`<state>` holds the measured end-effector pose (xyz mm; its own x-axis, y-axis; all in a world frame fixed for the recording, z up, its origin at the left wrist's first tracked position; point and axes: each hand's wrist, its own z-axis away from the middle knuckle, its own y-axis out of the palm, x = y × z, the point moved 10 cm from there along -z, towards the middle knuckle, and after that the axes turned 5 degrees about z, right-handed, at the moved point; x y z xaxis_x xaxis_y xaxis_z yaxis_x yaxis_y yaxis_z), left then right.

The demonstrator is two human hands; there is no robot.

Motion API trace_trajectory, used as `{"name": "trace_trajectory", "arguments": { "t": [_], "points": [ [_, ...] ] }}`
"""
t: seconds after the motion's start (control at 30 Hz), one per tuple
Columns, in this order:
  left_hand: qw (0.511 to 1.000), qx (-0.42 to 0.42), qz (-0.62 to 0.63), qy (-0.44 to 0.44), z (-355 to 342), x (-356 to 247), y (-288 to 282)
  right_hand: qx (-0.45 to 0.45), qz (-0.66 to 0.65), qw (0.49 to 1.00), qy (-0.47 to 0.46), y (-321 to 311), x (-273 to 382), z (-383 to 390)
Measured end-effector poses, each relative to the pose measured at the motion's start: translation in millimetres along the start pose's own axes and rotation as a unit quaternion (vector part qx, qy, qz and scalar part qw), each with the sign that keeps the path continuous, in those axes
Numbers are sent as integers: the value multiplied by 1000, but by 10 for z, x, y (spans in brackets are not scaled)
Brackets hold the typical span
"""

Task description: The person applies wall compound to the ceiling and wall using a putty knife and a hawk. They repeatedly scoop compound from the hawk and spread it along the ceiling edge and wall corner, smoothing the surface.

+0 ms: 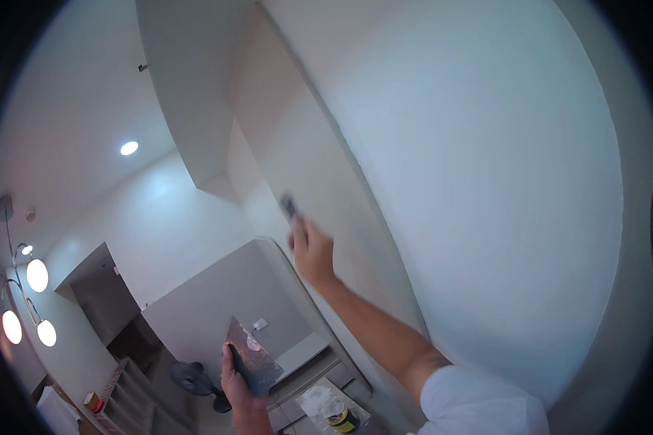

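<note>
My right hand (313, 254) is raised, its fingers closed round a small dark scraper (289, 205), smeared by motion. The scraper's tip is close to the beige wall panel (305, 145); I cannot tell whether it touches. Lower down, my left hand (241, 391) grips a wide flat metal scraper (257, 359) with a dark lower edge and pale smears on its blade. The thumb lies along its side, while the other fingers are mostly hidden behind it.
A large white wall surface (486, 181) fills the right side. Below stand a cabinet (337, 373), a plastic bag (319, 402), a black and yellow tub (343, 419) and a dark fan (192, 377). Globe lamps (38, 275) hang at the left, near shelves (127, 395).
</note>
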<state>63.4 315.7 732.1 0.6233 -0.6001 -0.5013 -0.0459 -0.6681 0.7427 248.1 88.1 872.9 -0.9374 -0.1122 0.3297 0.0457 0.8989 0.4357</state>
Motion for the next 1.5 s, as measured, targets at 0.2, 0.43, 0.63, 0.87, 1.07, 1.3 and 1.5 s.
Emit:
{"name": "trace_trajectory", "arguments": {
  "t": [0.2,0.43,0.63,0.87,1.07,1.3,1.5],
  "points": [
    [999,-8,-41,1,14,-22,-260,-215,-133,967,-36,130,366,-1763],
    [996,-61,-45,48,117,-328,-603,-235,-158,959,-1,536,391,-2629],
    [988,-106,-80,74,300,-560,-995,-314,-33,943,-101,587,842,-3120],
    [982,-142,-110,48,293,-670,-1230,-198,93,974,-52,960,1112,-3635],
    [994,-76,-48,54,287,-467,-962,177,-26,980,-84,2015,743,-1766],
    [999,-36,0,8,282,-349,-909,416,-152,755,484,228,-852,4072],
    [996,-72,13,-57,225,119,-1140,324,-97,611,716,-1849,-1008,5593]
  ]
}}
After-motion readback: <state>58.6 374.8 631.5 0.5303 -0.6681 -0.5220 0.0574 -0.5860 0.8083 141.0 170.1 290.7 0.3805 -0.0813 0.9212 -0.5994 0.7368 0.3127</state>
